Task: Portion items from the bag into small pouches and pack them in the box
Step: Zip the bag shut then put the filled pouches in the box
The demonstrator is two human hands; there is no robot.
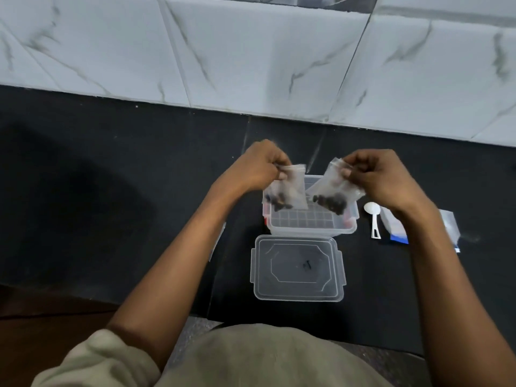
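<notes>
A: Behind everything runs a wall of white marble-veined tiles [251, 51]; below it lies the black worktop [111, 177], dark and matt, with a seam running through it near the middle.

B: And the hands?

A: Both are raised over the worktop, each pinching a small clear pouch by its top edge; the left hand [258, 166] is closed on the left pouch [287, 191], and the right hand [374, 174] is closed on the right pouch [332, 195]; thumb and fingers are pressed together on the plastic in each case.

B: What is in the pouches?

A: Dark small pieces gathered at the bottom of each; what they are I cannot tell; the two pouches hang side by side, close but apart, the right one tilted.

B: Where is the box?

A: The clear plastic box [311, 223] stands open on the worktop directly beneath the pouches; its floor shows a grid pattern; the pouches overlap its far part in the view. Its lid [297, 268] lies flat on the worktop just in front, nearer the person, with a few dark bits on it.

B: Anything to the side?

A: A white plastic spoon [372, 219] lies just right of the box; beyond it, partly hidden by the right forearm, lies a bag [396, 227] with a blue edge; the person's pale sleeve [97, 361] shows at the lower left.
</notes>
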